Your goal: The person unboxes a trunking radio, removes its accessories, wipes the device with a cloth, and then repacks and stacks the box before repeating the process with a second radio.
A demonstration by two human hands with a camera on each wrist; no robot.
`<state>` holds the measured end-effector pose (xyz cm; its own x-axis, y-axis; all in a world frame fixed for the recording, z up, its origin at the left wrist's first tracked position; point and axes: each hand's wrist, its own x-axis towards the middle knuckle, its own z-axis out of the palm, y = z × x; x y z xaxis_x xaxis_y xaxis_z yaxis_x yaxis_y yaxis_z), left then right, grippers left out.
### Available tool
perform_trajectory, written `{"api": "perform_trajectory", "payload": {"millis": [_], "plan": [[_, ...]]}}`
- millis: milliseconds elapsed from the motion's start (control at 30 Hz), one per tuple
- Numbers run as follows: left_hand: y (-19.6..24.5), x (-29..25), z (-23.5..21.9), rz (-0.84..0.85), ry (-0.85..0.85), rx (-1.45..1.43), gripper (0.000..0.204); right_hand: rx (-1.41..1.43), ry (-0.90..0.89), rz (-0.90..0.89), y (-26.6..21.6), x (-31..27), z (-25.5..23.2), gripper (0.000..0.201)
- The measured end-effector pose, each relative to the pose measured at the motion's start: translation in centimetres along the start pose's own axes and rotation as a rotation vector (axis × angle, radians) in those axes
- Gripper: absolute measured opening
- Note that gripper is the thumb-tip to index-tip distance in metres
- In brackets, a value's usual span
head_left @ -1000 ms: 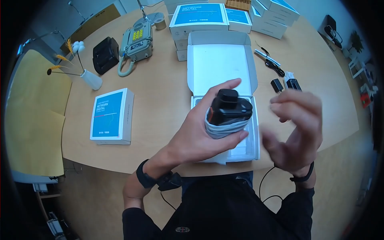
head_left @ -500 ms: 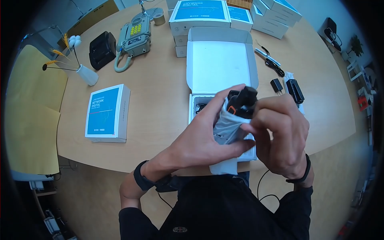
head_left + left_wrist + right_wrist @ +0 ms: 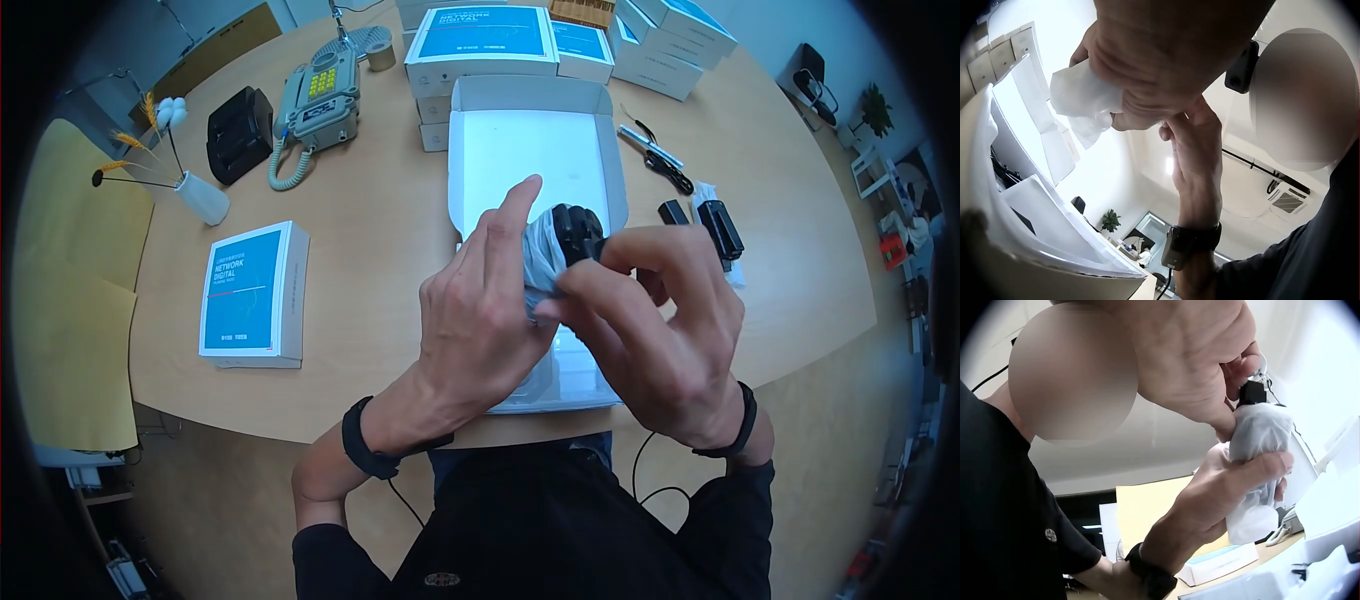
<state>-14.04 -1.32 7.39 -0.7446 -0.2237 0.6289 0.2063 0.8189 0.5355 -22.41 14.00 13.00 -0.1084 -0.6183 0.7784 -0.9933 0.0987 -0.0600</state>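
In the head view a black handheld radio (image 3: 577, 228) sits in a translucent white plastic bag (image 3: 541, 258), with its knobbed top showing. My left hand (image 3: 478, 315) grips the bagged radio, its index finger pointing up past the bag. At the bag's mouth, my right hand (image 3: 670, 335) pinches the plastic beside the radio's top with curled fingers. The right wrist view shows the left thumb across the wrapped body (image 3: 1252, 515) and a black stub (image 3: 1252, 392) poking out above. Below both hands stands an open white box (image 3: 535, 145), its tray partly hidden.
A blue-and-white box (image 3: 250, 295) lies at left, near a white vase (image 3: 203, 198). Behind are a corded telephone (image 3: 320, 100) and a black cradle (image 3: 240, 133). Stacked boxes (image 3: 480, 40) stand at the back. Right hold a cable (image 3: 668, 172) and a black battery-like block (image 3: 720, 228).
My right hand has come in from the right to the bag's mouth and pinches it. The left hand has turned, tilting the bagged radio, and now shows its back to the head camera.
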Motion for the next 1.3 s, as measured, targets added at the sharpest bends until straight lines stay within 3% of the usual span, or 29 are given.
{"api": "perform_trajectory", "payload": {"millis": [133,267,367,400,500,633,833,967,1033,1167,1300], "plan": [[-0.4,0.2,0.2,0.131,0.091,0.156,0.087,-0.025,-0.002,0.019,-0.2,-0.2,0.6,0.030],[-0.3,0.1,0.1,0.140,0.089,0.197,0.088,-0.009,0.105,0.046,0.4,-0.9,1.3,0.034],[0.3,-0.1,-0.1,0.015,0.025,0.196,0.079,0.023,0.049,0.136,-0.1,0.0,-0.7,0.040],[0.2,-0.1,0.0,0.049,0.054,0.219,0.079,-0.042,-0.008,0.181,-0.6,0.3,-0.8,0.036],[0.0,0.3,0.4,0.096,0.092,0.237,0.079,0.009,0.016,0.120,0.2,-0.4,-0.1,0.030],[-0.2,0.3,0.8,0.111,0.100,0.260,0.080,-0.045,0.030,0.189,-0.6,-0.2,0.7,0.025],[-1.4,0.8,1.3,0.163,0.169,0.263,0.080,-0.029,-0.025,0.245,-0.1,-0.4,0.9,0.040],[-1.7,1.0,1.8,0.159,0.200,0.280,0.079,0.102,0.057,0.262,1.0,-0.8,2.7,0.038],[-2.0,1.1,2.0,0.186,0.258,0.307,0.076,0.197,0.189,0.290,0.7,-0.8,3.6,0.035],[-1.8,1.1,1.5,0.107,0.211,0.299,0.084,0.188,0.252,0.243,0.4,-0.8,4.6,0.034],[-2.1,1.2,1.5,0.126,0.255,0.312,0.084,0.352,0.271,0.342,0.3,-0.3,4.9,0.030]]}}
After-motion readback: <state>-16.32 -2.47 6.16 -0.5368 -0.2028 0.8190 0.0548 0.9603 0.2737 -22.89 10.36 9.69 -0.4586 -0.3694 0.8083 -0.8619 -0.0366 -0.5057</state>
